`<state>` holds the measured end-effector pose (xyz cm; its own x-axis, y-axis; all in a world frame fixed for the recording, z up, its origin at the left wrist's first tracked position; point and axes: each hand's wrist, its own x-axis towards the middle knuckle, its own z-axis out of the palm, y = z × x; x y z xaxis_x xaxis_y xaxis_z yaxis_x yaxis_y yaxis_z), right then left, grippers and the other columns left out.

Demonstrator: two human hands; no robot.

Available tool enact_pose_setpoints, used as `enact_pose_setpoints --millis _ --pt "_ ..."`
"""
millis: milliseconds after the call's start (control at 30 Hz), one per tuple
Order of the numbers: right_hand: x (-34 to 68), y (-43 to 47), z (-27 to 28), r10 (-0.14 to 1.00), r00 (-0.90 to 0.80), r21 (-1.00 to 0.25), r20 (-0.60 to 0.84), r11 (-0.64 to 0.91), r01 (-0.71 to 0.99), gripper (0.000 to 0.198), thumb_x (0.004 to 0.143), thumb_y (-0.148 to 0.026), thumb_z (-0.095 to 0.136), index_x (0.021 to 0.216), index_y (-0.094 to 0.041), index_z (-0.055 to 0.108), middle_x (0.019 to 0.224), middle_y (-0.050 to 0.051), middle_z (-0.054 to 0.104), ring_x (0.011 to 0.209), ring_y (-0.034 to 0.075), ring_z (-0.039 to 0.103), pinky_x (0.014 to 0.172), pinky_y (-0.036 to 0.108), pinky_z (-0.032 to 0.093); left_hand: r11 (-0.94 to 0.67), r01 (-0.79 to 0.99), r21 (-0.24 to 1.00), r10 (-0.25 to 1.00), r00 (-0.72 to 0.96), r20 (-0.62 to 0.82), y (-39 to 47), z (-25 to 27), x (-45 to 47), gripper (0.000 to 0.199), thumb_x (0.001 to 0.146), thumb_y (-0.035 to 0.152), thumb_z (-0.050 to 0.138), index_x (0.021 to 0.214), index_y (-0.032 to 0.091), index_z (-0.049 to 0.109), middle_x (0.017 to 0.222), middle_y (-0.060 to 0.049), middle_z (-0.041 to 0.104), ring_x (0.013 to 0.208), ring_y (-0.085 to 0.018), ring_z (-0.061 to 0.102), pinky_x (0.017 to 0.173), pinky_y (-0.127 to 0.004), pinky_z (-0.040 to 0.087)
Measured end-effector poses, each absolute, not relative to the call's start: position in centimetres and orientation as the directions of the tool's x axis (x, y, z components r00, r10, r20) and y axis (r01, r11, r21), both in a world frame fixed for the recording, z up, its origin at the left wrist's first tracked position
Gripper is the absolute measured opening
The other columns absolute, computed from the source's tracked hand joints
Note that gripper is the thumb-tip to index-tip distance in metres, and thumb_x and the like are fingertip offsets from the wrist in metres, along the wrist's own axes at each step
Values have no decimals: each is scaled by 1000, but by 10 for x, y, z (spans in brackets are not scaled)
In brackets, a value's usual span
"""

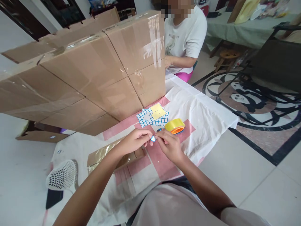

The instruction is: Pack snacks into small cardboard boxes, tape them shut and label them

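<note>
Over the table, my left hand (135,139) and my right hand (170,144) meet with fingertips pinched around a small white sticker (153,138) with a blue edge. Both seem to have hold of it, though the fingers partly cover it. Just beyond lie two overlapping sheets of blue-edged labels (144,118), with a yellow dotted card (158,111) on top. A roll of yellow tape (174,125), orange inside, sits close to my right hand. Beneath my left forearm is a flat cardboard box (103,153) with shiny tape, partly hidden.
A tall wall of taped cardboard boxes (94,78) stands along the table's far left side. Behind it, a person in a white shirt (188,31) sits. A white perforated object (61,175) is at the left. A dark folding chair (275,59) stands right.
</note>
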<state>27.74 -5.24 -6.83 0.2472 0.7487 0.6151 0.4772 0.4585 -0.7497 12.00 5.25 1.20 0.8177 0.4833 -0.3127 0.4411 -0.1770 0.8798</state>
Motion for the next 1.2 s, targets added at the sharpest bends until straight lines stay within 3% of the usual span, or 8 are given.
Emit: enact_pose_setpoints --millis 167,300,433,667,900,1033,1133,1200 --pt "271 -64 -57 668 306 -713 678 497 494 15 92 -13 67 104 -23 66 85 3 67 77 17 64 73 32 55 -150 459 876 564 767 -306 27 20 105 30 99 34 49 79 19 65 78 0 70 67 -11 57 63 -23 42" --pt "267 -77 -53 706 186 -675 683 514 529 21 89 -17 71 109 -23 67 93 5 66 84 18 65 73 32 56 -172 471 865 683 690 -240 11 12 97 30 100 36 50 80 19 64 67 4 60 63 -10 53 60 -22 39" --pt "263 -82 -54 746 82 -640 661 503 581 33 88 -26 75 120 -21 66 102 8 64 90 21 67 76 34 58 -183 444 877 701 685 -201 4 6 90 31 100 38 52 76 19 60 65 5 54 63 -10 51 59 -22 38" --pt "258 -76 -47 803 231 -815 549 453 362 18 95 -10 60 101 -22 72 90 3 67 81 15 64 72 29 52 -274 451 849 704 695 -142 4 12 92 26 98 35 54 81 21 67 77 3 69 74 -12 62 68 -22 43" --pt "255 -77 -79 740 556 -922 379 247 300 13 99 -20 57 94 -21 69 79 1 68 68 14 61 60 26 47 -495 638 590 716 684 -139 53 9 102 33 98 41 47 79 20 64 73 2 68 67 -14 59 63 -26 37" --pt "234 -70 -114 832 442 -930 335 218 296 17 98 -18 56 90 -20 71 79 2 70 71 15 64 64 26 49 -607 714 348 629 700 -337 120 -16 139 32 95 39 49 78 18 66 75 0 69 70 -15 60 62 -27 36" --pt "211 -67 -143 903 338 -951 265 185 249 19 96 -17 54 91 -19 72 80 3 71 69 15 65 64 26 50 -645 711 282 542 685 -487 164 -44 183 29 94 36 57 77 16 69 77 0 70 74 -15 63 67 -27 43" --pt "200 -67 -160 918 301 -952 258 189 240 20 96 -16 52 93 -19 72 82 5 71 71 16 66 65 27 52 -668 707 234 487 653 -580 183 -61 209 25 95 38 61 89 15 70 89 -2 71 82 -16 66 76 -30 51"
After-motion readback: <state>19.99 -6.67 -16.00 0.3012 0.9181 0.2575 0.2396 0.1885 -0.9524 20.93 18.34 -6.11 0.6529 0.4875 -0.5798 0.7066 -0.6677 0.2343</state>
